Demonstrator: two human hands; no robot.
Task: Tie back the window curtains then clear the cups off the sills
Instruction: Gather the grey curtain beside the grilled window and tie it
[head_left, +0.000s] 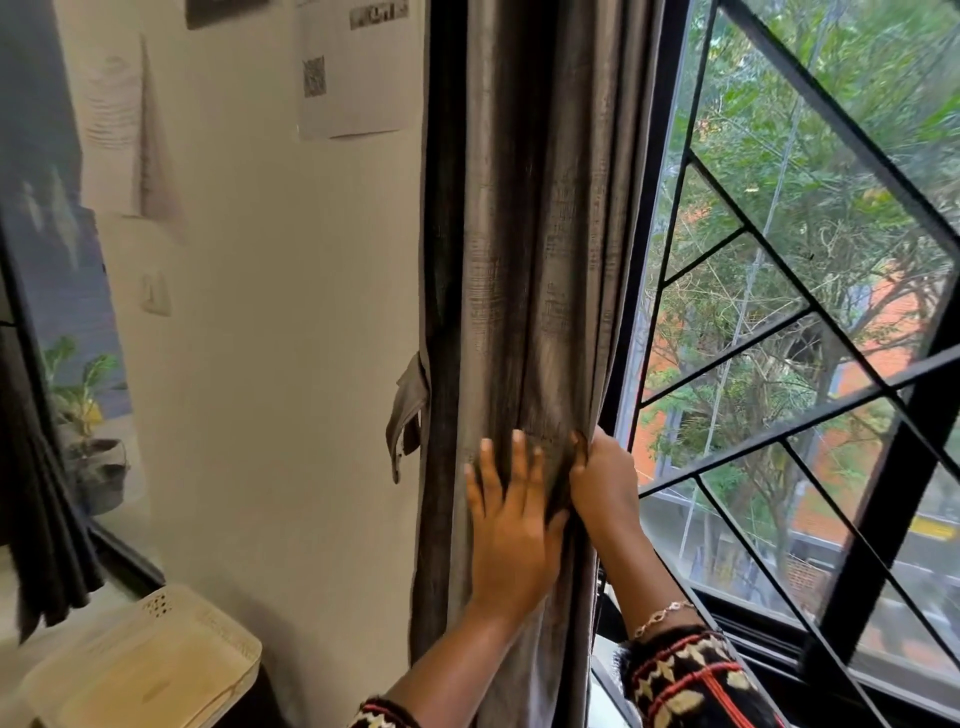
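Observation:
A grey curtain (524, 249) hangs gathered against the left side of the window (810, 291). My left hand (511, 525) lies flat on the curtain's front with its fingers spread and straight. Beside it, my right hand (605, 486) grips the curtain's right edge, fingers curled into the folds. A grey fabric tie-back (408, 410) dangles loose from the wall just left of the curtain, above and left of my left hand. No cup shows in this view.
A black metal grille (779, 431) crosses the window panes, with trees outside. A light wooden box (150, 665) stands at the lower left by the wall. Papers (353, 67) hang on the white wall. Another dark curtain (47, 545) and a potted plant (88, 415) are at the far left.

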